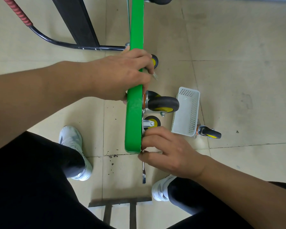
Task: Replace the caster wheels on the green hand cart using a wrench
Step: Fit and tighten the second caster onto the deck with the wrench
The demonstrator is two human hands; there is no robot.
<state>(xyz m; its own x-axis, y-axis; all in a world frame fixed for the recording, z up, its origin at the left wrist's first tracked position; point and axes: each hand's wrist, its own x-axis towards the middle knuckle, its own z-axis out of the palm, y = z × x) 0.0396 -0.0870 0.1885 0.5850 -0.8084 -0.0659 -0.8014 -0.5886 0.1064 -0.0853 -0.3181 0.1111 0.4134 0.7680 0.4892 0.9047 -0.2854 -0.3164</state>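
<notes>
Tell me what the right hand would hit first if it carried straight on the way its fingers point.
Probably the green deck, at its near corner beside the small caster; the right hand, gripping the wrench, looks almost against it, though depth is unclear.

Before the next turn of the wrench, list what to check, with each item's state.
1. Cart steadied: the left hand grips the edge of the green cart, which stands on its side. Ok.
2. Wrench held: the right hand holds the wrench at the cart's lower corner. Ok.
3. Wrench seated on a nut: hidden by the fingers. Cannot tell.
4. Spare ready: a loose wheel lies on the floor beside the white basket. Ok.
5. Bolts of the mounted wheel tight: cannot tell.
</notes>
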